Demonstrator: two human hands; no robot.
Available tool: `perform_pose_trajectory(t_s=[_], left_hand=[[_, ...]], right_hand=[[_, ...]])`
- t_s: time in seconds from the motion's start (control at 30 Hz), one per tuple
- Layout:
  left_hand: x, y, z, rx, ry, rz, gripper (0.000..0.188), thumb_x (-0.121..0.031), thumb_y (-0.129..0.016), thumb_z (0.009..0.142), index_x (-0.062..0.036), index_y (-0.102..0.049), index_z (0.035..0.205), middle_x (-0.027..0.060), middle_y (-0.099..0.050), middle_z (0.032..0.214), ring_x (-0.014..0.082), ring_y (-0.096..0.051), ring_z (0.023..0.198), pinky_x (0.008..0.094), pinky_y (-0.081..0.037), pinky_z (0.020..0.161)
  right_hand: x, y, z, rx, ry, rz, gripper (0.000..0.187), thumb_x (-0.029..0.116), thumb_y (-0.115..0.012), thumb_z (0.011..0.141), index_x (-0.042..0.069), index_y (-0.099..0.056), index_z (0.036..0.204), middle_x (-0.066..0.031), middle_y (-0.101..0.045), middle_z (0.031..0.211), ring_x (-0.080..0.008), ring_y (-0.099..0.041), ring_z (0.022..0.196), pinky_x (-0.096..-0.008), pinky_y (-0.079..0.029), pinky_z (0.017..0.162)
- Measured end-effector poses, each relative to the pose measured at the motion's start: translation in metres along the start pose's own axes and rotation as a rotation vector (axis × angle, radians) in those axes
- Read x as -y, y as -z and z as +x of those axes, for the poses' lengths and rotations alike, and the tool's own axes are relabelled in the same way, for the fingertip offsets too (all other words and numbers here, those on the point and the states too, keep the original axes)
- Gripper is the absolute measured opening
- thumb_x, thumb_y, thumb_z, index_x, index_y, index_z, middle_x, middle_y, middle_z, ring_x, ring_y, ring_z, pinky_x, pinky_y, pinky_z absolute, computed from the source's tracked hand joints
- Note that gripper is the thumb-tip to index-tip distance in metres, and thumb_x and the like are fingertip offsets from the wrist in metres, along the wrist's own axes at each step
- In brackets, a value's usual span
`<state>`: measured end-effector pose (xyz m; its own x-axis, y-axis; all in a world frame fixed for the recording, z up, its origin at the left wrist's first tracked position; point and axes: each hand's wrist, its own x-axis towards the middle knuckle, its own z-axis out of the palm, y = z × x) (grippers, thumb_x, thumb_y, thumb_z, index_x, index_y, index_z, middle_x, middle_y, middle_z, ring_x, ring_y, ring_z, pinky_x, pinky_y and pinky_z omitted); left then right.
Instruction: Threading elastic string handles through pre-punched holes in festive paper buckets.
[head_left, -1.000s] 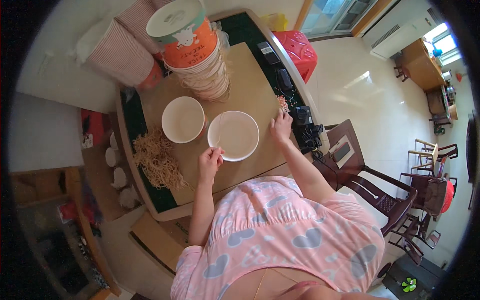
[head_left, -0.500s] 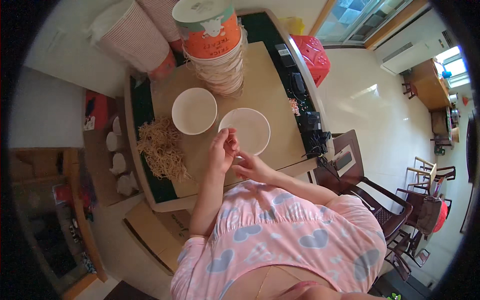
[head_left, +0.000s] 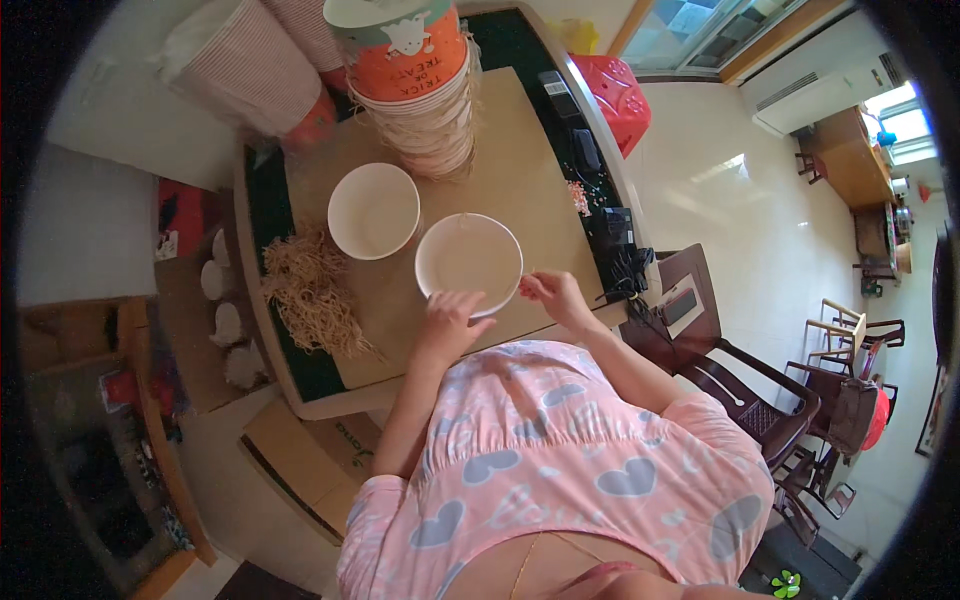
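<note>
Two white round paper bowls stand on the brown table top (head_left: 510,140). The nearer bowl (head_left: 468,260) is in front of me, and both my hands touch its near rim. My left hand (head_left: 448,318) rests on the rim's lower left with fingers curled. At the rim's lower right, my right hand (head_left: 552,293) pinches the edge. The second bowl (head_left: 373,210) sits further off to the left, untouched. A heap of tan shredded paper straw (head_left: 312,293) lies left of my left hand.
A tall stack of bowls topped by an orange tub (head_left: 415,75) stands at the table's far side. Striped paper cups (head_left: 255,65) lie at the far left. Small dark items (head_left: 600,200) line the right edge. A dark wooden chair (head_left: 740,370) stands to the right, cardboard (head_left: 300,460) below the table.
My right hand came back from the table's right edge to the near bowl. Both hands, joined over the bowl half a second ago, now sit apart on its near rim.
</note>
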<state>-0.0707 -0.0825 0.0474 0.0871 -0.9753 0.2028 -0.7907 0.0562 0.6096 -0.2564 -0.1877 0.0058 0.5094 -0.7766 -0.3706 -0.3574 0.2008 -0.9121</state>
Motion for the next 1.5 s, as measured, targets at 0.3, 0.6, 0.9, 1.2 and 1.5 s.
perform_pose_trajectory(t_s=[0.3,0.6,0.9,1.2,1.5], left_hand=[[0.017,-0.049,0.006,0.164,0.077,0.183,0.008,-0.014,-0.06,0.075,-0.0089,-0.063,0.08,0.0094,-0.062,0.08,0.0273,-0.06,0.08,0.041,-0.048,0.071],[0.007,-0.063,0.033,0.206,0.117,0.227,0.006,-0.014,-0.061,0.076,-0.0099,-0.06,0.08,0.0093,-0.06,0.08,0.0281,-0.06,0.078,0.0403,-0.051,0.065],[0.007,-0.054,0.026,0.127,0.298,-0.214,0.043,-0.015,-0.067,0.073,-0.0092,-0.054,0.114,0.0132,-0.061,0.093,0.0302,-0.062,0.081,0.0405,-0.05,0.068],[0.009,-0.057,0.033,0.094,0.295,-0.229,0.027,-0.015,-0.067,0.073,-0.0048,-0.062,0.097,0.0122,-0.064,0.088,0.0254,-0.064,0.077,0.0349,-0.05,0.068],[0.008,-0.052,0.032,0.077,0.338,-0.318,0.019,-0.013,-0.065,0.076,-0.0043,-0.062,0.093,0.0122,-0.062,0.087,0.0273,-0.063,0.076,0.0364,-0.05,0.067]], right_hand=[[0.104,-0.013,-0.049,0.005,0.913,-0.235,0.029,0.001,-0.054,0.083,-0.001,-0.057,0.112,-0.0183,-0.059,0.11,-0.0338,-0.057,0.103,-0.0365,-0.047,0.084],[0.162,-0.007,-0.079,0.812,0.849,0.164,0.024,-0.008,-0.047,0.08,0.0,-0.057,0.1,-0.0109,-0.054,0.084,-0.024,-0.056,0.076,-0.0337,-0.045,0.065],[0.056,0.022,-0.017,0.092,0.2,0.115,0.012,0.003,-0.053,0.088,0.001,-0.06,0.098,-0.0011,-0.056,0.08,-0.0063,-0.052,0.076,-0.0202,-0.043,0.067],[0.025,-0.024,-0.029,0.481,0.16,-0.256,0.016,0.004,-0.061,0.081,0.0,-0.062,0.096,-0.008,-0.063,0.069,-0.0135,-0.062,0.064,-0.0275,-0.049,0.056],[0.049,0.008,-0.034,0.282,0.048,0.276,0.013,0.009,-0.054,0.089,-0.003,-0.057,0.09,-0.0096,-0.063,0.077,-0.0156,-0.063,0.072,-0.0274,-0.053,0.065]])
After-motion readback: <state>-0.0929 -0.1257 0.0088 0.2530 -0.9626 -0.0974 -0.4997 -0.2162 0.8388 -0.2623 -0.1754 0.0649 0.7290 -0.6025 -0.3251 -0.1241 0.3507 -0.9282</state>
